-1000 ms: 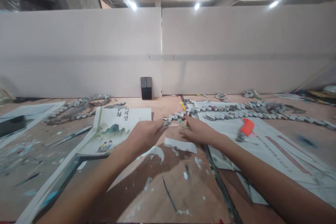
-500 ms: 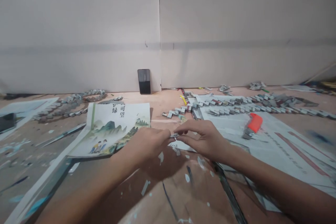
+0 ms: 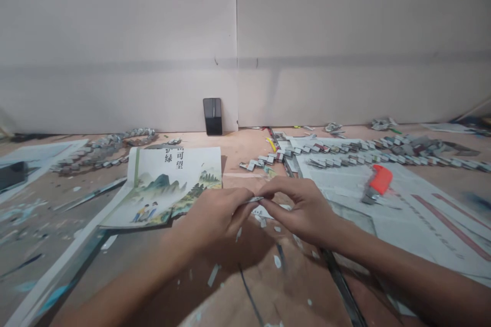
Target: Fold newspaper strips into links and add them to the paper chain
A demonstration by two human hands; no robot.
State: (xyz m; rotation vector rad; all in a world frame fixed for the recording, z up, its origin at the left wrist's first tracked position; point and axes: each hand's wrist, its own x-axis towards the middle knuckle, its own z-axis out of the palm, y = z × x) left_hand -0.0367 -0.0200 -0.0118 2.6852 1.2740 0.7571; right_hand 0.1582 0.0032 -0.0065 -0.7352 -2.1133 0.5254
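A small folded paper strip (image 3: 254, 199) is pinched between the fingertips of both hands, above the middle of the table. My left hand (image 3: 220, 209) is closed on its left end, thumb and fingers pressed together. From the other side, my right hand (image 3: 301, 202) grips the right end between thumb and index finger. Under the fingers lies a white printed slip (image 3: 270, 212), partly hidden by the right hand. Just beyond the hands, a zigzag chain of folded paper (image 3: 303, 150) runs off to the right.
A printed sheet (image 3: 180, 179) with a landscape lies left of my hands. An orange-handled tool (image 3: 379, 181) rests on newspaper (image 3: 418, 214) at right. Another folded chain (image 3: 95, 156) lies far left. A phone (image 3: 213, 116) leans against the white partition (image 3: 153, 36).
The view has shifted slightly. Both hands still hold the paper strip, which now shows longer between the fingertips; the left thumb sits lower.
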